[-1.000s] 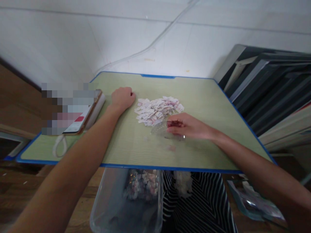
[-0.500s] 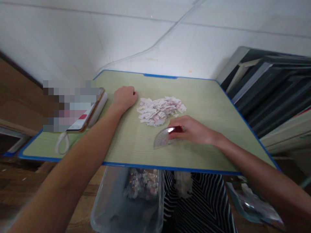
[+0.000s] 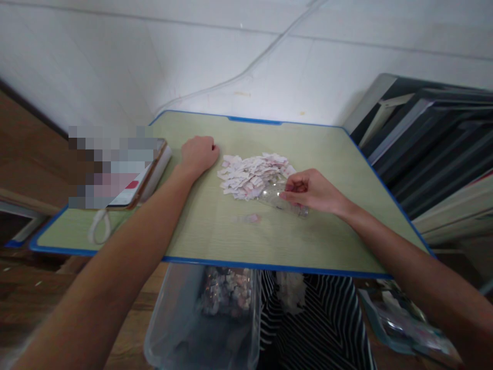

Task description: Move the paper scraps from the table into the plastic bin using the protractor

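From where I stand, well to the left of the heap of torn paper scraps (image 3: 248, 177), a phone (image 3: 133, 180) leans near the left end of the green, blue-edged worktop (image 3: 327, 154); part of its screen is blotted out by blocks of blur. A pale loop of strap (image 3: 99, 227) hangs down just below it.

Between the phone and the heap, the left hand (image 3: 198, 152) rests on the worktop, just beside the heap's left edge. Its fingers are curled into a fist, and I can't see whether anything is tucked inside. Lower down than the heap and to its left, under the worktop's near edge, sits a clear plastic bin (image 3: 181, 308) with a lot of small pale pieces (image 3: 227, 290) in it.

The heap itself lies around the middle of the worktop, loose and overlapping, white with touches of pink. On the person's side of it, a little apart, lies a small pinkish scrap (image 3: 252, 218), rather blurred.

At the heap's near right edge is a clear protractor (image 3: 274, 195), pinched between thumb and fingers by the right hand (image 3: 308, 190). I can't tell whether it touches the scraps.

Below the heap and to its right, black-and-white striped cloth (image 3: 323, 324) shows under the worktop. Well to the heap's right, dark panels (image 3: 431, 123) lean in a row.
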A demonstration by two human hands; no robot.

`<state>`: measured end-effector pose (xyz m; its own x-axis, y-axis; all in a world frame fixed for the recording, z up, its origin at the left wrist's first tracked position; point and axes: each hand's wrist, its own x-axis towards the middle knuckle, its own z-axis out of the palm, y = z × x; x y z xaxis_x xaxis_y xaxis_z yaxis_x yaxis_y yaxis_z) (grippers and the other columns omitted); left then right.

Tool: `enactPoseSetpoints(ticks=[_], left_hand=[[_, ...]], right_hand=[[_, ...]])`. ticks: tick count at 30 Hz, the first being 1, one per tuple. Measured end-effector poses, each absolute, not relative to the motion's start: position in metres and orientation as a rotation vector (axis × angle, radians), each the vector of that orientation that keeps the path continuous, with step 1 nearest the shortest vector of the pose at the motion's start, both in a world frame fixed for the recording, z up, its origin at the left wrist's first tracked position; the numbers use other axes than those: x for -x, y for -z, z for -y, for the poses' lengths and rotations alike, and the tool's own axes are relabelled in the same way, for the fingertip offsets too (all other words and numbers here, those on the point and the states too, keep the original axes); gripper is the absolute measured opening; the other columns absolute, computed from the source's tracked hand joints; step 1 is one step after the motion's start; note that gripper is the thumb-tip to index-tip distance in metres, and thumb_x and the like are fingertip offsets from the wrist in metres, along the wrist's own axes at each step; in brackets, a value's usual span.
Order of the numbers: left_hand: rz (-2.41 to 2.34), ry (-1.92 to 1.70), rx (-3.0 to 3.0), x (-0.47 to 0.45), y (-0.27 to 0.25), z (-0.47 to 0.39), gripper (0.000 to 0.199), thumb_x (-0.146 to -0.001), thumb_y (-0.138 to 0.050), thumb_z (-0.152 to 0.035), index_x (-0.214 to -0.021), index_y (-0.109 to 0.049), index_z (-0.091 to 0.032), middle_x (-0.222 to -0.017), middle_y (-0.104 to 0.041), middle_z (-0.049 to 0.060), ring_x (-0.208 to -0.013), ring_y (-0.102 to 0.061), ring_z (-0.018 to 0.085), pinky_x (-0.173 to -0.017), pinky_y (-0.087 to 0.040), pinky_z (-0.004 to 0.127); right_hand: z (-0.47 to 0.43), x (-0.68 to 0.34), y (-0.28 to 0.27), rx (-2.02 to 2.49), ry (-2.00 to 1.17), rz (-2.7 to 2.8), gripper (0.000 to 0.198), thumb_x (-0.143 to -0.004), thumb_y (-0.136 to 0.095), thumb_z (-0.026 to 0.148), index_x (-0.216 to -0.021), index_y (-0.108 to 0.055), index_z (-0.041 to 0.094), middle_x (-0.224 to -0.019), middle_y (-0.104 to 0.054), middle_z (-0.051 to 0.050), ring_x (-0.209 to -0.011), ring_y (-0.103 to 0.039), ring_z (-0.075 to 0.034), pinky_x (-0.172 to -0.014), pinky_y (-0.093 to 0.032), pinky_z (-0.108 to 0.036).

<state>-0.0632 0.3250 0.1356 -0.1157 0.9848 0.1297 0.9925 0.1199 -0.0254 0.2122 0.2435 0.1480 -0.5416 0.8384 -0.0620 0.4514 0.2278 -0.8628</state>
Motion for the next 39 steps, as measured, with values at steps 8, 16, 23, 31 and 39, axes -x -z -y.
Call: enactPoseSetpoints(ticks=[8, 16, 23, 31, 39], left_hand=[[2.265, 0.154, 2.030, 0.063, -0.134, -0.325, 0.050, -0.091, -0.032, -0.032, -0.120, -0.068, -0.014, -0.120, -0.070, 0.018, -0.111, -0.063, 0.033, -0.090, -0.049, 0.042], [2.271, 0.153, 2.040, 0.062, -0.136, -0.325, 0.049, -0.091, -0.032, -0.032, -0.120, -0.068, -0.014, -0.120, -0.069, 0.018, -0.112, -0.063, 0.033, -0.090, -0.049, 0.042], [2.275, 0.149, 2.033, 0.062, -0.137, -0.324, 0.048, -0.092, -0.033, -0.032, -0.120, -0.068, -0.014, -0.120, -0.069, 0.017, -0.113, -0.063, 0.032, -0.092, -0.049, 0.041], [2.275, 0.142, 2.046, 0.063, -0.136, -0.325, 0.051, -0.090, -0.030, -0.033, -0.120, -0.067, -0.013, -0.120, -0.069, 0.020, -0.112, -0.062, 0.035, -0.090, -0.049, 0.044], [2.263, 0.155, 2.028, 0.064, -0.134, -0.325, 0.051, -0.090, -0.030, -0.034, -0.119, -0.068, -0.016, -0.119, -0.070, 0.017, -0.110, -0.061, 0.033, -0.089, -0.048, 0.042]], right_hand=[[-0.221, -0.181, -0.142, 1.137, -1.163, 2.214, 0.026, -0.079, -0.062, 0.026, -0.058, -0.050, 0.018, -0.052, -0.048, 0.005, -0.047, -0.042, -0.006, -0.047, -0.030, -0.021], [-0.193, -0.157, -0.142, 1.332, -0.807, 2.423, 0.016, -0.087, -0.065, 0.021, -0.098, -0.070, 0.011, -0.053, -0.042, 0.008, -0.049, -0.038, -0.008, -0.054, -0.025, -0.024], [-0.177, -0.150, -0.143, 1.233, -0.808, 2.634, 0.029, -0.092, -0.065, 0.029, -0.114, -0.070, 0.012, -0.056, -0.051, 0.005, -0.051, -0.040, -0.009, -0.057, -0.026, -0.025], [-0.174, -0.151, -0.140, 1.069, -0.867, 2.641, 0.031, -0.094, -0.061, 0.039, -0.112, -0.071, 0.016, -0.054, -0.049, 0.006, -0.052, -0.042, -0.010, -0.056, -0.027, -0.024], [-0.172, -0.154, -0.135, 0.856, -1.021, 2.546, 0.029, -0.093, -0.061, 0.035, -0.111, -0.072, 0.014, -0.056, -0.051, 0.005, -0.050, -0.040, -0.009, -0.055, -0.029, -0.024]])
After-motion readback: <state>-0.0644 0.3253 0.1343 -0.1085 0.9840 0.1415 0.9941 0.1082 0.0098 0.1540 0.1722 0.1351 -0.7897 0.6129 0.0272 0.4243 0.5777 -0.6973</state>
